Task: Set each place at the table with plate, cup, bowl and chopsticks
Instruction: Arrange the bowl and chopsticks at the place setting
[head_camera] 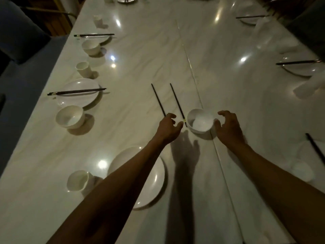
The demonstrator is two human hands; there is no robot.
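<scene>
Both hands reached toward loose chopsticks and a bowl on the pale marble desk [140, 55].

The left hand [168, 126], fingers loosely curled and holding nothing, hovered at two black chopsticks [176, 102]; an empty white ceramic bowl [200, 122] sat just beside, the right hand [228, 127] spread-fingered beside its rim.

5 plates [81, 93], 3 bowls [200, 121], 3 cups [84, 68].
</scene>
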